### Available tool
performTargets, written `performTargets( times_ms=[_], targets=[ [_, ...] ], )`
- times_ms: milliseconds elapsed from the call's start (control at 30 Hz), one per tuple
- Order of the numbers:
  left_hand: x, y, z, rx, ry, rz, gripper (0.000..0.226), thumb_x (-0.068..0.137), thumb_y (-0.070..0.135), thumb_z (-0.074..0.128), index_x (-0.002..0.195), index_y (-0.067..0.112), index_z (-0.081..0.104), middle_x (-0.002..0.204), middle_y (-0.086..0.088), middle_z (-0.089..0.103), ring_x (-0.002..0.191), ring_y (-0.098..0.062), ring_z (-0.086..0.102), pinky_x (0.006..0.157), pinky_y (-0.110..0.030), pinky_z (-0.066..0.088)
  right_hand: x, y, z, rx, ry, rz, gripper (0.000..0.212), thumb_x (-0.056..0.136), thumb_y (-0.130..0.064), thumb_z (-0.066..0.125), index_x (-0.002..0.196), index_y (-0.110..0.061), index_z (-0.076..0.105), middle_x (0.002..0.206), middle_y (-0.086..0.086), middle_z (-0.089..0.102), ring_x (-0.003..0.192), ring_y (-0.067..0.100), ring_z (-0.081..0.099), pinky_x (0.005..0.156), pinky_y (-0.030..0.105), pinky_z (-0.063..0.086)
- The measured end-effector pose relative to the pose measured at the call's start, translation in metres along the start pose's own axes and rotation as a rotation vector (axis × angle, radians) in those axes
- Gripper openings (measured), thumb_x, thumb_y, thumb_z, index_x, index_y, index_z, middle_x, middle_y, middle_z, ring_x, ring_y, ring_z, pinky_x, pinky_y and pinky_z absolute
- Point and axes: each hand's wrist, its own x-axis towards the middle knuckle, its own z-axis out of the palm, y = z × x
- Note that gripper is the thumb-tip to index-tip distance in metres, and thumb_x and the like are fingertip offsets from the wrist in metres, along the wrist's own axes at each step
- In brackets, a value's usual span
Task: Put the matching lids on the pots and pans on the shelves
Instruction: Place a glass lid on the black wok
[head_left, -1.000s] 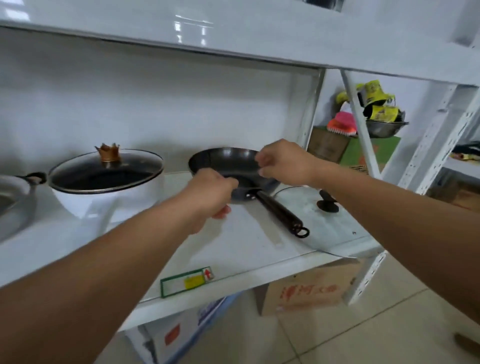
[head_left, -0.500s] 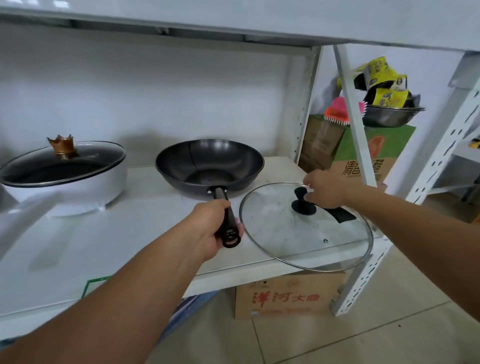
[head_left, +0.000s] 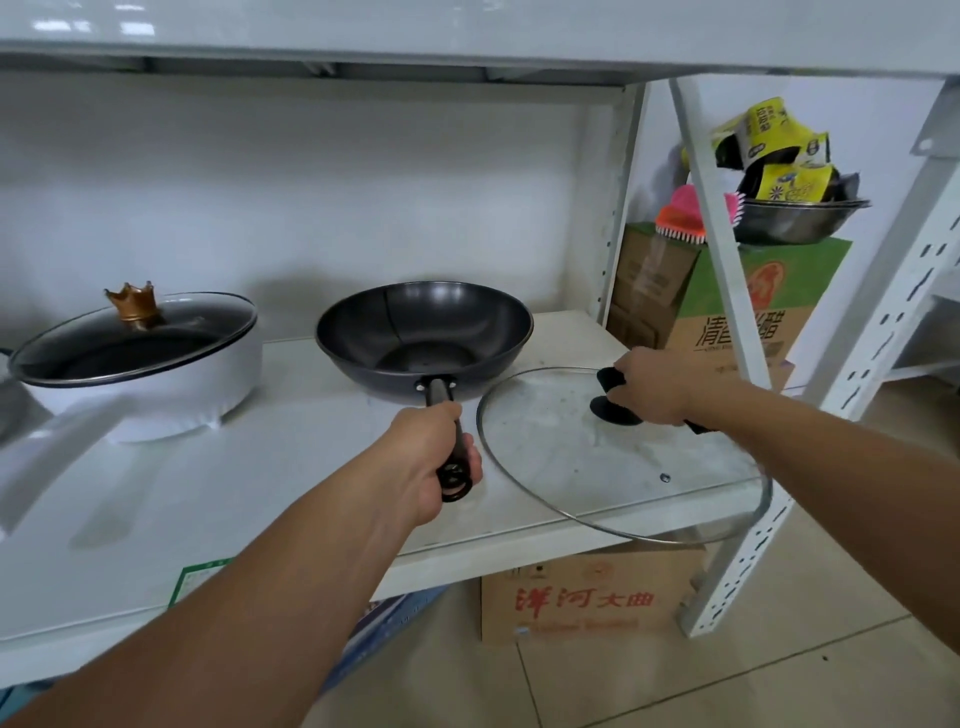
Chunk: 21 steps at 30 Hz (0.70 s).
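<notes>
So on the white shelf (head_left: 260, 467) there's a black wok (head_left: 423, 332) sitting uncovered roughly in the middle, handle pointing out toward the person. The left hand (head_left: 426, 462) is wrapped tight around the wok handle (head_left: 449, 441), fingers fully curled, with the ring end of the handle poking out below the fist. Just to the right of the wok is a big glass lid (head_left: 613, 467) with a metal rim, its near edge hanging out past the shelf's front lip (can't tell whether it's resting flat on the shelf or lifted a bit). The right hand (head_left: 660, 387) is closed over the lid's black knob (head_left: 615, 405), so most of the knob is hidden under the fingers. The lid rim sits very close to the wok's side; whether they touch is hard to say.

Over on the left of the same shelf is a white pot (head_left: 171, 384) that already has its own glass lid on, the one with a little gold crown knob (head_left: 134, 306).

Past the shelf upright on the right there's a stack of cardboard boxes (head_left: 727, 312) with a steel bowl (head_left: 795, 221) holding yellow packets on top, and another box (head_left: 587, 597) on the floor under the shelf.
</notes>
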Motion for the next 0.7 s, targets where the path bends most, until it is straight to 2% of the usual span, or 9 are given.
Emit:
performTargets(
  times_ms=[133,267,333,400,467,533,567,633,700],
  targets=[
    [-0.002,0.002,-0.003,-0.001,-0.02,0.007,0.015,0.099,0.018,0.046,0.09,0.006,0.049,0.068,-0.009,0.044,0.049,-0.018,0.04,0.033,-0.017,0.041,-0.004,0.014,-0.02,0.054,0.048,-0.067,0.025,0.09,-0.033,0.057,0.082,-0.009,0.061,0.07,0.014,0.066,0.055,0.032,0.063,0.053,0.04,0.052],
    [-0.003,0.001,-0.002,0.003,-0.019,0.01,0.016,0.1,0.019,0.045,0.089,0.007,0.048,0.067,-0.009,0.044,0.049,-0.018,0.04,0.034,-0.019,0.041,-0.02,0.015,-0.05,0.04,0.1,-0.096,0.026,0.092,-0.026,0.058,0.071,-0.01,0.056,0.074,0.014,0.064,0.063,0.032,0.061,0.056,0.036,0.048],
    [-0.004,0.001,-0.002,0.0,-0.018,0.009,0.016,0.1,0.019,0.045,0.089,0.007,0.048,0.068,-0.009,0.044,0.049,-0.017,0.04,0.034,-0.018,0.041,-0.025,0.014,-0.063,0.022,0.124,-0.1,0.026,0.094,-0.025,0.057,0.076,-0.007,0.059,0.077,0.015,0.063,0.062,0.029,0.059,0.054,0.033,0.044],
    [-0.005,0.001,-0.002,-0.001,-0.016,0.005,0.015,0.1,0.019,0.045,0.091,0.007,0.048,0.068,-0.009,0.044,0.049,-0.017,0.04,0.035,-0.017,0.041,-0.028,0.011,-0.076,0.029,0.131,-0.101,0.025,0.095,-0.028,0.056,0.083,-0.007,0.063,0.081,0.017,0.066,0.063,0.028,0.06,0.055,0.032,0.046],
    [-0.005,0.001,-0.002,0.001,-0.014,0.004,0.014,0.1,0.018,0.045,0.092,0.007,0.048,0.068,-0.009,0.044,0.05,-0.017,0.04,0.035,-0.017,0.041,-0.023,0.003,-0.086,0.032,0.15,-0.125,0.027,0.093,-0.031,0.056,0.085,-0.008,0.065,0.088,0.018,0.069,0.072,0.032,0.066,0.066,0.041,0.056],
    [-0.004,0.001,-0.001,-0.002,-0.013,0.001,0.013,0.1,0.018,0.045,0.094,0.007,0.049,0.069,-0.009,0.044,0.05,-0.017,0.041,0.034,-0.017,0.041,-0.017,-0.012,-0.093,0.02,0.165,-0.155,0.029,0.091,-0.031,0.056,0.076,-0.007,0.063,0.084,0.019,0.067,0.071,0.033,0.064,0.074,0.049,0.056],
    [-0.004,0.001,-0.002,-0.003,-0.014,0.001,0.012,0.1,0.018,0.045,0.097,0.007,0.049,0.069,-0.009,0.044,0.049,-0.017,0.041,0.034,-0.017,0.042,-0.014,-0.022,-0.096,0.013,0.168,-0.163,0.029,0.091,-0.031,0.057,0.078,-0.006,0.064,0.085,0.019,0.068,0.072,0.033,0.064,0.074,0.048,0.056],
    [-0.003,0.001,-0.002,-0.007,-0.018,0.003,0.012,0.1,0.018,0.046,0.102,0.007,0.05,0.069,-0.01,0.045,0.048,-0.018,0.04,0.036,-0.018,0.042,-0.004,-0.043,-0.098,0.001,0.183,-0.169,0.03,0.091,-0.031,0.057,0.095,-0.004,0.069,0.096,0.021,0.072,0.08,0.035,0.068,0.074,0.043,0.057],
    [-0.003,0.001,-0.002,-0.017,-0.026,0.005,0.013,0.1,0.018,0.046,0.106,0.007,0.05,0.07,-0.01,0.045,0.049,-0.018,0.04,0.037,-0.018,0.043,0.007,-0.068,-0.099,-0.013,0.172,-0.161,0.034,0.09,-0.029,0.057,0.107,-0.002,0.069,0.097,0.023,0.073,0.079,0.035,0.07,0.065,0.034,0.053]
  ],
)
